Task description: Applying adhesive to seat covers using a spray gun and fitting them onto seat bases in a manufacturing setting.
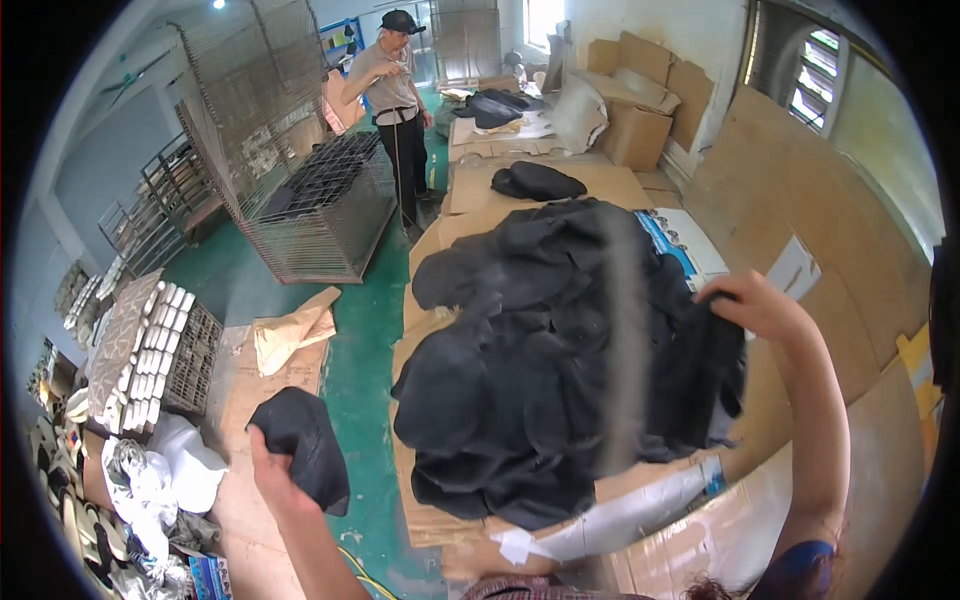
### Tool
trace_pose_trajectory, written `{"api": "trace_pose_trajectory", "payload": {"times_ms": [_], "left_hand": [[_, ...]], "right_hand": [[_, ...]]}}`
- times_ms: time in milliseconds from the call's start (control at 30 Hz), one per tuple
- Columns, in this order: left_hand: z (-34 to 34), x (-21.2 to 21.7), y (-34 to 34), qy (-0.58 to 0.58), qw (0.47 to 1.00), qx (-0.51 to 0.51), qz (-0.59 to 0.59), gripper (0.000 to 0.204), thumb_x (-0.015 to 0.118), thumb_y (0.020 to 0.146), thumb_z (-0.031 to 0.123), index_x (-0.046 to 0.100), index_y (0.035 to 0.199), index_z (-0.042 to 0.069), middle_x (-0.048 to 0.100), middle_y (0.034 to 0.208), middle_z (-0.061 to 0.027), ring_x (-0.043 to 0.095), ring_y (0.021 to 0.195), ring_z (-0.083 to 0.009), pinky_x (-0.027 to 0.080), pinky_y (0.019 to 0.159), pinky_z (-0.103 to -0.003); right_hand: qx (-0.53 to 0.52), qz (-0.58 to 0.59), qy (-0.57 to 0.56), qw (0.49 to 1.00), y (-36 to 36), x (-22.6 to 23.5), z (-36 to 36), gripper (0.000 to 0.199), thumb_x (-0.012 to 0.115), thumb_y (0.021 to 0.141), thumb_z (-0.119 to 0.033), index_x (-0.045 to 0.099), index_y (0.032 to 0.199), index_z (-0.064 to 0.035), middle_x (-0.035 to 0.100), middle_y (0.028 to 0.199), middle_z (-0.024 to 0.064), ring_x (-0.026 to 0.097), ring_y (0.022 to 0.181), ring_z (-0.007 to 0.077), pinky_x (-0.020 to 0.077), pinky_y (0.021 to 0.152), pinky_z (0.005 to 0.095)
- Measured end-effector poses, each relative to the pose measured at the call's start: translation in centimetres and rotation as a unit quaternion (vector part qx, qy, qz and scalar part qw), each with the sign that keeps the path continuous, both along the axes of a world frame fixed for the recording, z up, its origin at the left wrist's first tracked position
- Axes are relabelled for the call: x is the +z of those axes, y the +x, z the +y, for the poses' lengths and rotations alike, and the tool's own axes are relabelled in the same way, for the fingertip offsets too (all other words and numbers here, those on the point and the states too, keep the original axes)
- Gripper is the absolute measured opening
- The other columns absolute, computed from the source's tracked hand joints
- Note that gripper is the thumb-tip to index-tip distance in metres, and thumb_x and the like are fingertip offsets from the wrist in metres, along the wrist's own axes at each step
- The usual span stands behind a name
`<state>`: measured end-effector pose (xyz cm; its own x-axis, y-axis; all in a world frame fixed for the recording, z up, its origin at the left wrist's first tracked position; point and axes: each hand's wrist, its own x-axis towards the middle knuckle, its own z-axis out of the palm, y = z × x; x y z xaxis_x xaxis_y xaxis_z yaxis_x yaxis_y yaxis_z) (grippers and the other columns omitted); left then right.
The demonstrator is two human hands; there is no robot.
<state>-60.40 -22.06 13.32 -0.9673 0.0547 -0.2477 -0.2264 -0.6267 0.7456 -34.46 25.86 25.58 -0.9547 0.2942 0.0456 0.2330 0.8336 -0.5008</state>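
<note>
My left hand (272, 468) is out to the left, off the table's side, closed on a soft black cap-shaped piece (305, 440) with a rounded top. Across the table from it, my right hand (760, 304) pinches the edge of another black piece (722, 350) at the right side of the pile. That piece hangs down against its neighbours. Between my hands lies a broad heap of similar black soft pieces (490, 370), overlapping and rumpled, on the cardboard-covered table (425, 525). Behind the heap, a separate small black bundle (538, 181) rests on the cardboard.
A blurred pale vertical streak (625, 340) crosses the heap. A person (395, 90) stands beyond the table, near a wire cage (320, 245) containing black pieces. White bags (170, 470) and a stacked crate (190, 350) are at left; cardboard (820, 220) lines the right wall.
</note>
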Motion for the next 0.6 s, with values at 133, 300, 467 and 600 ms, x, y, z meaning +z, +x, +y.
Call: {"api": "trace_pose_trajectory", "payload": {"times_ms": [133, 300, 467, 600], "left_hand": [[-0.3, -1.2, -3.5, 0.04, 0.999, -0.002, -0.006, 0.049, 0.045, 0.093, 0.042, 0.054, 0.118, 0.001, 0.058, 0.116, -0.0137, 0.058, 0.105, -0.0276, 0.047, 0.09, -0.041], [-0.1, -3.9, -7.2, 0.061, 0.997, 0.034, 0.033, 0.044, 0.039, 0.096, 0.037, 0.053, 0.116, 0.001, 0.059, 0.115, -0.0128, 0.058, 0.104, -0.0268, 0.046, 0.091, -0.041], [1.4, -5.9, -8.6, 0.058, 0.997, 0.049, 0.025, 0.043, 0.036, 0.098, 0.036, 0.052, 0.116, 0.001, 0.059, 0.115, -0.012, 0.057, 0.104, -0.0258, 0.046, 0.09, -0.039], [5.4, -5.6, -7.8, 0.048, 0.999, 0.011, 0.022, 0.045, 0.035, 0.098, 0.037, 0.049, 0.12, 0.0, 0.057, 0.117, -0.0125, 0.055, 0.108, -0.0263, 0.043, 0.094, -0.04]], "right_hand": [[0.039, 0.009, -0.038, 0.998, -16.4, -2.3, 3.2, 0.022, 0.053, 0.076, -0.004, 0.063, 0.095, -0.0025, 0.064, 0.09, 0.0085, 0.057, 0.084, 0.0162, 0.0448, 0.077, 0.0289], [0.125, 0.072, -0.008, 0.989, -31.1, -8.3, 7.5, 0.027, 0.049, 0.071, 0.004, 0.061, 0.093, -0.0028, 0.062, 0.09, 0.0094, 0.057, 0.087, 0.0205, 0.0441, 0.078, 0.0297], [0.195, 0.179, 0.237, 0.935, -35.5, -17.1, 11.9, 0.035, 0.052, 0.067, 0.007, 0.061, 0.097, -0.0095, 0.057, 0.109, 0.0121, 0.048, 0.11, 0.0333, 0.0422, 0.091, 0.0392], [0.113, -0.014, 0.127, 0.985, -32.5, -21.9, 5.1, 0.039, 0.063, 0.072, -0.009, 0.058, 0.11, -0.0112, 0.057, 0.112, 0.0135, 0.053, 0.107, 0.0313, 0.0443, 0.09, 0.0406]]}}
